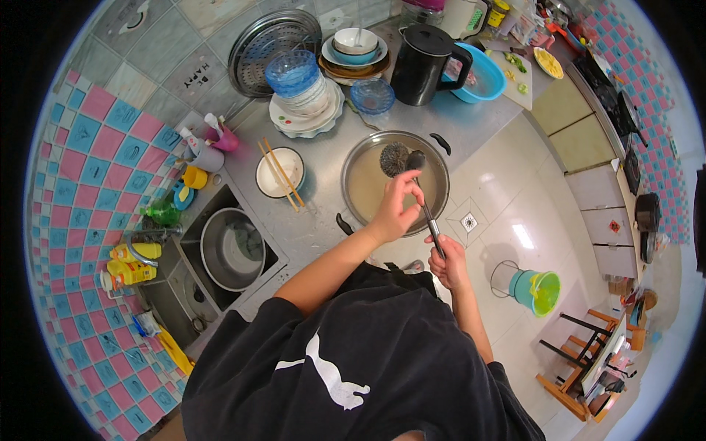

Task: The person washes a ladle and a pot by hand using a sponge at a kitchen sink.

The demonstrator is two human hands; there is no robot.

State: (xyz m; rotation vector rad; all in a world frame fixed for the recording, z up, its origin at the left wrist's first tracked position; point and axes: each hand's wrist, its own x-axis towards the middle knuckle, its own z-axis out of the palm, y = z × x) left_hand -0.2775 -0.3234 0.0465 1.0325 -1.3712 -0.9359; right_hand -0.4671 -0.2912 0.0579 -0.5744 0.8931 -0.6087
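My right hand grips the dark handle of a long metal spoon or ladle. Its dark bowl end is over the wide steel pot, which holds cloudy water. Beside the shaft, my left hand has loosely curled, parted fingers. Its fingertips are near or against the shaft; a firm grip cannot be made out. A steel wool scrubber lies in the water next to the bowl end. To the left, a white-lined bowl stands with a pair of chopsticks across it.
Behind the pot stand stacked plates and bowls, a blue glass bowl, a black kettle and a blue basin. A sink with a metal pot is at left. On the floor at right is a bucket.
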